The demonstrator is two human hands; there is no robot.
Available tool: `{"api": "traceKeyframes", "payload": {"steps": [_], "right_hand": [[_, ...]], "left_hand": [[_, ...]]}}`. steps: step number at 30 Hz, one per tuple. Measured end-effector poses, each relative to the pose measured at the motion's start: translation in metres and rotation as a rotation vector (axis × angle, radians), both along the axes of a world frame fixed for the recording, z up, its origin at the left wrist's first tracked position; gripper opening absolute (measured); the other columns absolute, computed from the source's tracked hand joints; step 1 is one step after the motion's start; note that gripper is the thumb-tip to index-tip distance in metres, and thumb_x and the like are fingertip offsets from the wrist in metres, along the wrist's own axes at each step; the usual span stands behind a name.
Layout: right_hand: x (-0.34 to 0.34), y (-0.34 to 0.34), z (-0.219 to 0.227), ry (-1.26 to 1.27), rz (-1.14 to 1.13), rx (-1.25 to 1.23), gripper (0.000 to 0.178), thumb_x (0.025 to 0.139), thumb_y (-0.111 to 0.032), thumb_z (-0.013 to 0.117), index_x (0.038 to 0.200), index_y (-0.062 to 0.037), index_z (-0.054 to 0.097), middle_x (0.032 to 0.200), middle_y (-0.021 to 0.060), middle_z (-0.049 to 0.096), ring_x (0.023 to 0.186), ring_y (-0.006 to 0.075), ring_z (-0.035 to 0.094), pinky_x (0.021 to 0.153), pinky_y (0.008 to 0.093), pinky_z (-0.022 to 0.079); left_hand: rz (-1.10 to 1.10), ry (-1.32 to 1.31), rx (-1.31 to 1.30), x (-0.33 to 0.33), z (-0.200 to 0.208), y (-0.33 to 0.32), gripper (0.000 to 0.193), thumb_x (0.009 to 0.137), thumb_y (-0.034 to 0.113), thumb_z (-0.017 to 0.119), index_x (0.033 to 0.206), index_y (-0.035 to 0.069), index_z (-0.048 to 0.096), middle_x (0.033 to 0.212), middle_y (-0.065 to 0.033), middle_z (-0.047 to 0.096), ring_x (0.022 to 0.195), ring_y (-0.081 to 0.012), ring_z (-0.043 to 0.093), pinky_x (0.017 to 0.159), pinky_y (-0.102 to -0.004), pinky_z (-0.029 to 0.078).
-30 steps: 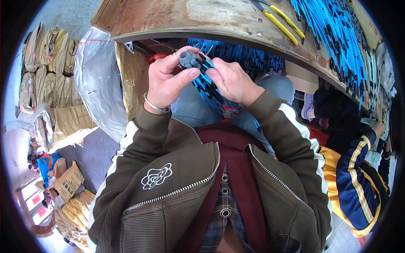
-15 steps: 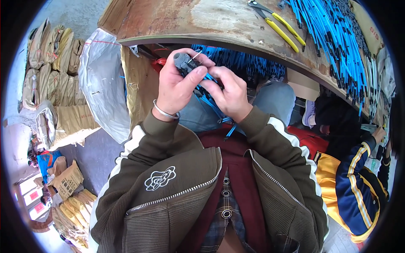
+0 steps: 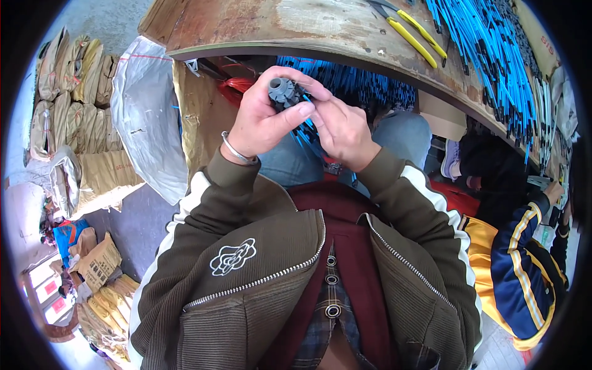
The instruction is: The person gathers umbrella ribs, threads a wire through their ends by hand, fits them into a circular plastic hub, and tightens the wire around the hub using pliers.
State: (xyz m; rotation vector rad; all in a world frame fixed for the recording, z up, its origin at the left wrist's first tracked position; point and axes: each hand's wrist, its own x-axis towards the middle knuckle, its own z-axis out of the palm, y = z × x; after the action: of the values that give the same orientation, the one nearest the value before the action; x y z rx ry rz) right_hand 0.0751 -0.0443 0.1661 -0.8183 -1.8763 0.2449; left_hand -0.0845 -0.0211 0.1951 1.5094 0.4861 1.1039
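Note:
My left hand (image 3: 262, 120) is closed round a grey slotted plastic hub (image 3: 283, 91), its round open end tilted up toward me. Black fittings and thin blue rods (image 3: 305, 131) hang below the hub between my hands. A fine wire stands out at its far side, near my left fingers. My right hand (image 3: 345, 132) is pinched against the right side of the hub, thumb beside my left thumb. What lies between its fingertips is mostly hidden, perhaps the wire or a rod end. Both hands are above my lap, just in front of the bench edge.
Pincers with yellow handles (image 3: 414, 42) lie on the worn wooden bench (image 3: 246, 28). Heaps of blue rods with black ends (image 3: 487, 68) cover its right side; more lie beneath. A plastic sheet (image 3: 145, 117) hangs at left, near brown-wrapped bundles (image 3: 74, 126). Another person's sleeve (image 3: 524, 265) is at right.
The hub has turned so its round end faces me more, and has shifted slightly right. My right hand has moved a little right and down, its fingers now straighter.

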Motion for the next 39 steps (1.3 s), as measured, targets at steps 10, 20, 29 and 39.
{"api": "traceKeyframes", "payload": {"steps": [10,20,29,39], "right_hand": [[-0.008,0.0,0.005,-0.123,-0.038,-0.018,0.015,0.076,-0.009,0.064,0.087,-0.0002,0.057,0.079,0.0105,0.058,0.06,0.023,0.058,0.048,0.0304,0.047],[0.01,0.015,0.0,-0.003,0.091,-0.143,0.013,0.074,-0.009,0.066,0.084,-0.0013,0.061,0.072,0.0104,0.059,0.063,0.0262,0.058,0.057,0.0339,0.048],[0.042,0.038,0.028,0.131,0.265,-0.549,0.009,0.082,-0.006,0.057,0.085,0.0018,0.06,0.072,0.0084,0.06,0.064,0.0165,0.059,0.058,0.0284,0.047],[0.115,0.125,0.036,-0.599,-0.546,0.102,0.026,0.085,-0.018,0.057,0.105,-0.0015,0.057,0.095,0.0152,0.06,0.087,0.0284,0.057,0.078,0.0343,0.045]], "left_hand": [[0.267,-0.016,-0.114,0.007,0.003,-0.003,0.009,0.083,0.006,0.053,0.089,-0.001,0.051,0.083,-0.0159,0.061,0.083,-0.0251,0.06,0.079,-0.0388,0.048],[0.227,-0.084,-0.112,0.01,0.009,-0.002,0.008,0.083,0.006,0.051,0.084,-0.002,0.05,0.077,-0.0157,0.061,0.076,-0.0252,0.06,0.075,-0.039,0.049],[0.165,-0.104,-0.15,0.002,0.007,0.008,0.008,0.081,0.006,0.053,0.079,0.0,0.047,0.068,-0.0129,0.057,0.065,-0.0227,0.056,0.064,-0.0347,0.046],[0.007,0.004,-0.122,0.002,0.015,0.0,0.015,0.08,0.001,0.053,0.094,-0.003,0.053,0.066,-0.0089,0.055,0.062,-0.0172,0.054,0.059,-0.03,0.045]]}}
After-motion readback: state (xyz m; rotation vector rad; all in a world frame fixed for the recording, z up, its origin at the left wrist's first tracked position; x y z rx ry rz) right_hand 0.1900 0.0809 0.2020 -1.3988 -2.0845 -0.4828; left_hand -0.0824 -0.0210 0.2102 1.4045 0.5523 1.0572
